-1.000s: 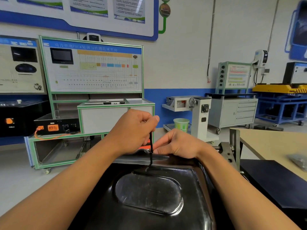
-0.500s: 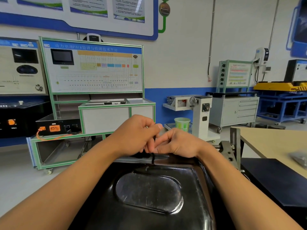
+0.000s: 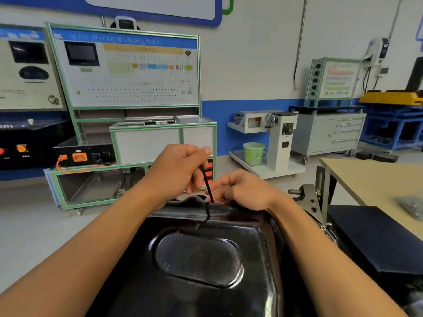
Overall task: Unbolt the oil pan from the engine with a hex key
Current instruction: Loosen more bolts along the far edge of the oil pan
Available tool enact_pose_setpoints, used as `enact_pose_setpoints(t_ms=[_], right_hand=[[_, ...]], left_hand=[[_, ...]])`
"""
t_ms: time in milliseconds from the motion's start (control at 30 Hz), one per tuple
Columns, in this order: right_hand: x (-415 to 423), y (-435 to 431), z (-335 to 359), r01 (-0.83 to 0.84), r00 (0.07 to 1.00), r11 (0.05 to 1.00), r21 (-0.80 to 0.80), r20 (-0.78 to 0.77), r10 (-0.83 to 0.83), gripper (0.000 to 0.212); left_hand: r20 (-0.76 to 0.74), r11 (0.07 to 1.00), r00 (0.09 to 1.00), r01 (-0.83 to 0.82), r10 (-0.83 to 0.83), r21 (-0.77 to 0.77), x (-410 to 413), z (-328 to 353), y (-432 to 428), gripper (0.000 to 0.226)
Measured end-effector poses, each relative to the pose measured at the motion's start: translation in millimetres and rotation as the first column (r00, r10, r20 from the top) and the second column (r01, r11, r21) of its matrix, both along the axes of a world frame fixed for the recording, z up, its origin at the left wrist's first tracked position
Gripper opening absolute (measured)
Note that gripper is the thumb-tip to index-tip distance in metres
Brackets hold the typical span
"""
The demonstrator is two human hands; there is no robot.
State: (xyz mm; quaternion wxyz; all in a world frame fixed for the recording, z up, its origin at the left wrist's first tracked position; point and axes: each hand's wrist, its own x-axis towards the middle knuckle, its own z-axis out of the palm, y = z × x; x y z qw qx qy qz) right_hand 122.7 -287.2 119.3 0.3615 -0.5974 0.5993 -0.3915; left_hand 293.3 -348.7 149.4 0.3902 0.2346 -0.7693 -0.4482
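Progress: the oil pan is seen underside up, black and glossy, filling the lower middle of the view. The engine below is hidden. No gap is shown at the rim, so the pan is judged not yet freed.

1 bolt spot on the far flange is being worked. The top of the hex key is pinched btwn thumb & fingers of the left hand. The key is held near-upright, tip down at the flange. Just right of it, the right hand is laid at the flange w/ fingers bent down by the key's foot. Whether key or bolt is pinched there can't be told. No loose bolts are seen on the pan. The no. out vs. left can't be judged, as the side flanges are covered by both forearms.

Room, L to R: a green-framed training board is stood on grey floor. Next come a green bucket and a grey drawer cabinet. A wooden table is at far right, w/ a dark mat near the pan.
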Motion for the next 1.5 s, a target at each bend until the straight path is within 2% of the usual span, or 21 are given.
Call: enact_pose_setpoints(t_ms=[233, 800, 1033, 1167, 1500], right_hand=[[-3.8, -6.2, -5.6, -0.013, 0.999, 0.999, 0.049, 0.036, 0.011, 0.042], [-7.3, -6.7, -4.9, -0.024, 0.999, 0.999, 0.039, 0.024, 0.023, 0.037], [-7.0, -8.1, -6.6, -0.042, 0.999, 0.999, 0.014, 0.025, 0.042, 0.049], [-7.6, -7.5, -6.0, -0.051, 0.999, 0.999, 0.013, 0.0, 0.051, 0.039], [-7.6, -6.4, -4.0, -0.034, 0.997, 0.999, 0.002, -0.067, 0.034, 0.033]], left_hand=[[0.065, 0.999, 0.998, -0.029, 0.027, 0.038, 0.2, 1.0, 3.3, 0.043], [0.009, 0.997, 0.997, -0.078, 0.078, 0.016, 5.8, 5.2, 1.8, 0.047], [0.008, 0.999, 1.0, -0.03, 0.03, 0.023, 2.4, 3.2, 2.8, 0.044], [0.048, 0.999, 0.998, -0.049, 0.049, -0.006, 1.0, 1.6, 2.6, 0.044], [0.047, 0.997, 0.997, -0.065, 0.066, -0.031, 2.3, 0.4, 2.1, 0.045]])
